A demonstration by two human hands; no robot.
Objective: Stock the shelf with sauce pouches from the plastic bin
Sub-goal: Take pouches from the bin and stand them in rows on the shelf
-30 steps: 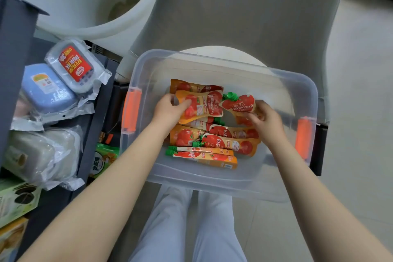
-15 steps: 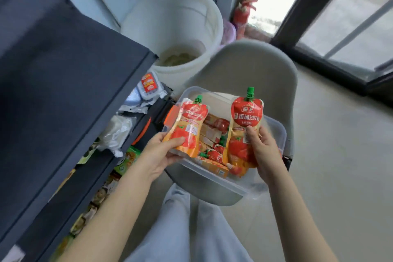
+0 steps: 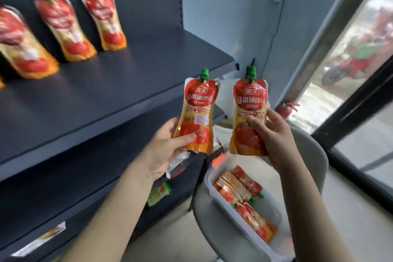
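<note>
My left hand [image 3: 164,144] grips an upright red-and-orange sauce pouch [image 3: 196,110] with a green cap. A second, matching pouch [image 3: 249,108] stands upright in my right hand [image 3: 271,134]. Both are held side by side in the air, just off the right front corner of the dark shelf [image 3: 119,83]. Three pouches [image 3: 70,25] stand in a row at the back left of that shelf. Below my right arm sits the clear plastic bin [image 3: 214,185] with several pouches [image 3: 244,193] lying flat in it.
The bin rests on a grey chair [image 3: 310,155]. Lower shelves [image 3: 89,178] on the left hold other packaged goods. A blue wall [image 3: 223,17] ends the shelf on the right, with a glass door [image 3: 350,59] and a small fire extinguisher [image 3: 285,109] beyond.
Each hand took a pouch out of the bin and lifted it up to shelf height. My view swung upward from the bin to the shelf.
</note>
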